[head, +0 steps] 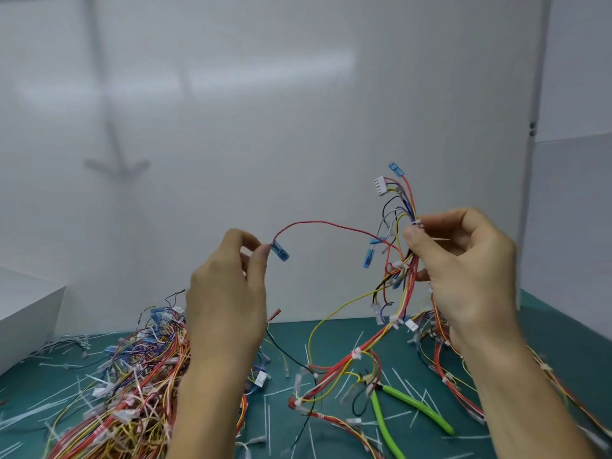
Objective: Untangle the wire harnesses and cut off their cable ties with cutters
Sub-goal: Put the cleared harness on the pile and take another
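My right hand (463, 270) grips a wire harness (402, 260) of red, yellow and blue wires, held up above the table, pinching it at a white cable tie (415, 222). My left hand (228, 286) pinches a blue terminal (280, 251) on a red wire (331, 225) that arcs across to the harness. The harness trails down onto the green mat (288, 336). Cutters with green handles (410, 407) lie on the mat under the harness, untouched by either hand.
A big tangled pile of harnesses (132, 376) lies at the left behind my left forearm. More wires (443, 359) lie under my right wrist. Several cut white ties (402, 379) litter the mat. White walls stand behind and at the sides, with a white box (26, 313) at far left.
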A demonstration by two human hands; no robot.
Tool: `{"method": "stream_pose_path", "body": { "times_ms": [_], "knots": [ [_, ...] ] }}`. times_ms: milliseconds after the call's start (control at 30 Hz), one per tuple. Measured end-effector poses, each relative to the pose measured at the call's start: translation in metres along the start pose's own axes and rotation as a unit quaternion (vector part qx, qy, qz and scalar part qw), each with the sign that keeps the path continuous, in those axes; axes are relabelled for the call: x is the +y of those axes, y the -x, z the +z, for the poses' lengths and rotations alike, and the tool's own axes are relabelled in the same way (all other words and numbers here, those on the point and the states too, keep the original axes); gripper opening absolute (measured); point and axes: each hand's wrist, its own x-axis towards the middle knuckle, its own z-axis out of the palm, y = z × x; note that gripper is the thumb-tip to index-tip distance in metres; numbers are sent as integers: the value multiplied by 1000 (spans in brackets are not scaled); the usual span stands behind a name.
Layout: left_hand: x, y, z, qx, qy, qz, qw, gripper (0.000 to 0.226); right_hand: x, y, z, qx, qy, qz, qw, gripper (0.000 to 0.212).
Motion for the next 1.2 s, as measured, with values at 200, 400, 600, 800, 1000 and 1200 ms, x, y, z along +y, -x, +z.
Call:
{"method": "stream_pose_path", "body": {
  "times_ms": [200, 400, 600, 800, 1000, 1200],
  "knots": [
    [-10, 0, 2, -255, 12, -45, 966, 17, -5, 2, 1, -22, -60, 17, 998, 14],
    [22, 7, 5, -260, 230, -2, 938, 13, -7, 6, 8, -71, -96, 33, 992, 18],
    [42, 19, 6, -214, 162, 40, 963, 39, -5, 14, 20, -161, -44, 5, 986, 20],
    [28, 10, 2, -223, 182, -7, 958, 2, -10, 21, 24, -339, -52, 13, 939, 29],
    [20, 6, 5, -246, 365, -198, 875, 14, -10, 21, 22, -319, -26, 6, 947, 23],
    [16, 2, 4, -238, 492, -264, 795, 17, -3, 15, 14, -270, 162, -15, 949, 18]
  ]
}}
